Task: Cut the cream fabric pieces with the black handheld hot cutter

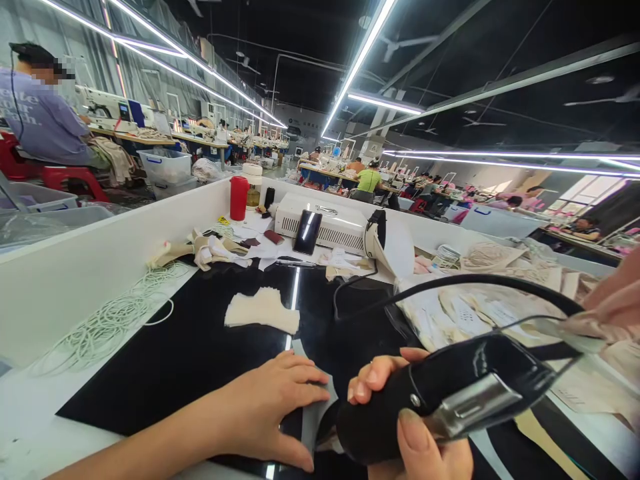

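My left hand point(267, 407) lies flat, fingers stretched out, on a grey strip of material point(313, 413) on the black work mat point(175, 360). My right hand point(415, 433) is wrapped round the handle of a black corded hand tool point(450, 393) with a metal lever, held just right of the left hand. The tool's black cable point(480, 283) arcs up and to the right. A cream fabric piece point(263, 310) lies on the mat beyond my hands. Another person's fingers point(613, 300) show at the right edge, pinching something pale.
A coil of white cord point(110, 323) lies left of the mat by the white wall point(100, 260). At the back stand a red cup point(239, 198), a white box machine point(325, 227) and a phone point(307, 232). Bagged cream pieces point(475, 313) are piled right. Workers sit at sewing stations beyond.
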Tool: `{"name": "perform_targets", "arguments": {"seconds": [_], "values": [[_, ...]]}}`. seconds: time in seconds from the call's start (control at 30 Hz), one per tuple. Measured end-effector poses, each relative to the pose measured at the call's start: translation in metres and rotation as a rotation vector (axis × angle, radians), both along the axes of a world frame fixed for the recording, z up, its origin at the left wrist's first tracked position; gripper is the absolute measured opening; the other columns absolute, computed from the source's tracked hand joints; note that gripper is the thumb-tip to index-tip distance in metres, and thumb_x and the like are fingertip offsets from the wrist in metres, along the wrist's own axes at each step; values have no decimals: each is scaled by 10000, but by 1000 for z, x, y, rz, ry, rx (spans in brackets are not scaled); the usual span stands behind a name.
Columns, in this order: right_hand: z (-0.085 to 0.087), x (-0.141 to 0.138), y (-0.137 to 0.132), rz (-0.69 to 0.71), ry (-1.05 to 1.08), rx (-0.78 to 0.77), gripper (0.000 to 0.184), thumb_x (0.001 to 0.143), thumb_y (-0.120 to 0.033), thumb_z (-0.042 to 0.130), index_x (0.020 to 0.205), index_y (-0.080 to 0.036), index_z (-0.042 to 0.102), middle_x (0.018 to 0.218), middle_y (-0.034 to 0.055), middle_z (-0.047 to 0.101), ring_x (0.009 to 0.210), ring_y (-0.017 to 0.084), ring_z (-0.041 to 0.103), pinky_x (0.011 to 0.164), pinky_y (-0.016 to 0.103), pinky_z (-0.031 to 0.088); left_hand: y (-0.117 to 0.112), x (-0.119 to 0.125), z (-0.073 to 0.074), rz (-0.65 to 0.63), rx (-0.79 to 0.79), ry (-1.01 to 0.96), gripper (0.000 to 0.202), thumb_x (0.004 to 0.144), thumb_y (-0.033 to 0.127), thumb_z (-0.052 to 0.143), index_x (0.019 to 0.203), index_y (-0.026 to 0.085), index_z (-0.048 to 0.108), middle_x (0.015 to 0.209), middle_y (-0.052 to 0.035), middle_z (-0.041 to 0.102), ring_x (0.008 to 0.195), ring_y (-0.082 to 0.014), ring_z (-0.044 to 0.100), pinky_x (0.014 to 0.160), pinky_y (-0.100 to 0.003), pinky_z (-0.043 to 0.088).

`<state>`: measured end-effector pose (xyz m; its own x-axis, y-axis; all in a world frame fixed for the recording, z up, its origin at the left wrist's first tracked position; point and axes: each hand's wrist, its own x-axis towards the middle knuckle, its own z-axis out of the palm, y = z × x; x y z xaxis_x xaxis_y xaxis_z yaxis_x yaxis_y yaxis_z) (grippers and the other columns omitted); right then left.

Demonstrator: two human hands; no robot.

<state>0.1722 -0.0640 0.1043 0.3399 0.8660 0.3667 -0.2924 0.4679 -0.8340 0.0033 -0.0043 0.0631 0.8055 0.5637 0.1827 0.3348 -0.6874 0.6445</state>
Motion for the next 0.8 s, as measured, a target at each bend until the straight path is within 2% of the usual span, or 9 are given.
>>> {"name": "perform_targets", "arguments": {"seconds": [0.13, 0.27, 0.33, 0.4, 0.5, 0.57, 0.8], "values": [[0, -2, -1, -16, -13, -20, 342, 896, -468, 771, 1174, -340, 621, 855, -41, 630, 726, 157, 590, 709, 357, 526, 0, 1, -1, -6, 1, -20, 719, 776, 391, 927, 1422, 261, 638, 1473, -114, 628, 1376, -358, 542, 1191, -516, 377], [0, -2, 0, -15, 9, -9, 376, 870, -484, 791, 1171, -337, 620, 841, -50, 631, 718, 143, 581, 698, 328, 515, -2, -1, -4, 8, -19, -7, 758, 782, 404, 919, 1459, 273, 605, 1502, -124, 604, 1406, -381, 527, 1227, -598, 305], [0, -1, 1, -22, 2, -2, 399, 855, -499, 806, 1165, -330, 620, 837, -47, 629, 713, 143, 580, 692, 328, 509, -3, -3, -4, 26, -27, -19, 713, 801, 386, 908, 1443, 282, 615, 1523, -121, 587, 1433, -385, 502, 1234, -624, 287], [1, 2, 1, -37, -11, -2, 401, 855, -498, 806, 1162, -320, 620, 839, -42, 632, 708, 147, 590, 699, 343, 510, -3, -6, -5, 49, -18, -53, 578, 838, 318, 882, 1371, 280, 662, 1508, -106, 604, 1438, -362, 505, 1242, -605, 294], [3, 8, 0, -67, -17, -3, 384, 863, -465, 802, 1164, -312, 620, 839, -38, 642, 702, 152, 607, 699, 348, 518, -1, -8, -7, 103, 27, -87, 333, 911, 180, 785, 1227, 266, 719, 1398, -64, 687, 1383, -304, 569, 1259, -556, 294], [4, 14, 0, -96, -26, -4, 379, 860, -454, 806, 1157, -305, 624, 835, -39, 640, 700, 150, 603, 680, 333, 522, 1, -8, -8, 134, 68, -79, 243, 947, 131, 715, 1157, 253, 733, 1304, -46, 729, 1316, -278, 617, 1260, -545, 295], [0, 52, 15, -264, -101, -28, 403, 803, -376, 849, 1126, -267, 633, 818, -26, 677, 688, 167, 641, 667, 349, 563, -7, -4, -5, 104, 117, -102, 190, 965, 106, 668, 974, 260, 779, 952, 8, 738, 961, -184, 706, 1243, -439, 335]]}}
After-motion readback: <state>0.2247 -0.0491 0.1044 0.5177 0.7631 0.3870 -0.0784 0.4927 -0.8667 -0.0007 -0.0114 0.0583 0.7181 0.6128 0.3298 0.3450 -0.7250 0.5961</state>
